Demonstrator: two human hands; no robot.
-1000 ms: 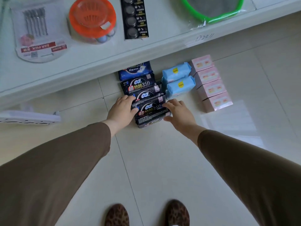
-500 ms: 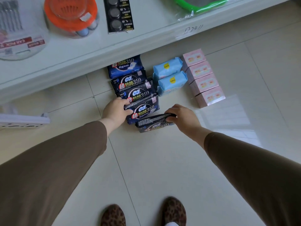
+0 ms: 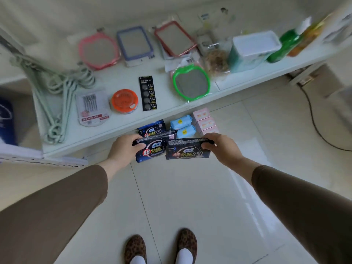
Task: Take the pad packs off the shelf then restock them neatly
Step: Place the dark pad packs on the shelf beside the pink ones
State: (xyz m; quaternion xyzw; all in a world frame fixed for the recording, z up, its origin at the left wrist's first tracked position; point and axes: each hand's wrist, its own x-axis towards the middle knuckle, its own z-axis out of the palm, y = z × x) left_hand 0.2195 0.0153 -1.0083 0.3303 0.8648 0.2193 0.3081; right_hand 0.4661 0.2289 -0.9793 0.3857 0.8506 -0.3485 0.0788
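Two dark pad packs are lifted off the lower level, one per hand. Left hands' share: the left hand (image 3: 124, 149) grips the left pack (image 3: 151, 151) by its left end, fingers curled over the top edge. The right hand (image 3: 222, 147) grips the right pack (image 3: 187, 149) at its upper right corner; this pack overlaps the left one's right side. Both are held in the air, in front of the shelf edge (image 3: 114, 130). Behind them, at least two more dark packs (image 3: 152, 129) remain in the row on the floor under the shelf, partly hidden. Just beside these lie two light blue packs (image 3: 182, 126) and a row of pink boxes (image 3: 204, 121). Assessment: removal is under way and incomplete; the blue packs appear untouched. Restocking has not begun, as far as can be judged.
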